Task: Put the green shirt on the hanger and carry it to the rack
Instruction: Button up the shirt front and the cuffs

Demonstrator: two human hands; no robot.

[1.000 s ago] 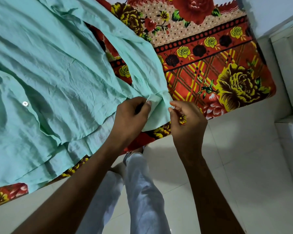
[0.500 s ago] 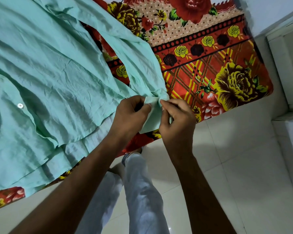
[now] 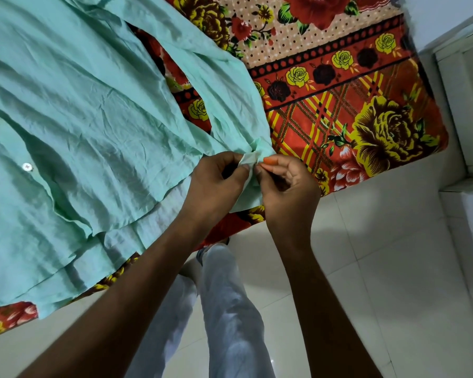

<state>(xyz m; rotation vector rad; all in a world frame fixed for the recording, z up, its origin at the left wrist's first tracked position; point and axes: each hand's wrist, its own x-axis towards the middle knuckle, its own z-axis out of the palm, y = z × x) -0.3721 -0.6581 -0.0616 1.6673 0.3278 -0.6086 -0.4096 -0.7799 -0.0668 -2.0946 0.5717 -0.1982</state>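
The pale green shirt (image 3: 88,113) lies spread flat over a floral bedsheet (image 3: 352,105), filling the left and centre of the head view. One sleeve runs down to the bed's front edge, where its cuff (image 3: 250,159) is folded. My left hand (image 3: 216,186) pinches the cuff between thumb and fingers. Close against it from the right, my right hand (image 3: 287,186) has its fingertips on the same cuff. A white button (image 3: 27,166) shows on the shirt front at the left. No hanger and no rack are in view.
The bed's corner ends at right, with white tiled floor (image 3: 393,268) in front and beside it. A white ledge or door frame (image 3: 464,105) stands at the far right. My legs in light trousers (image 3: 224,309) are close to the bed edge.
My right hand has closed in from the right onto the cuff, meeting my left hand. The cuff has been folded and bunched between both hands. The shirt body stays put.
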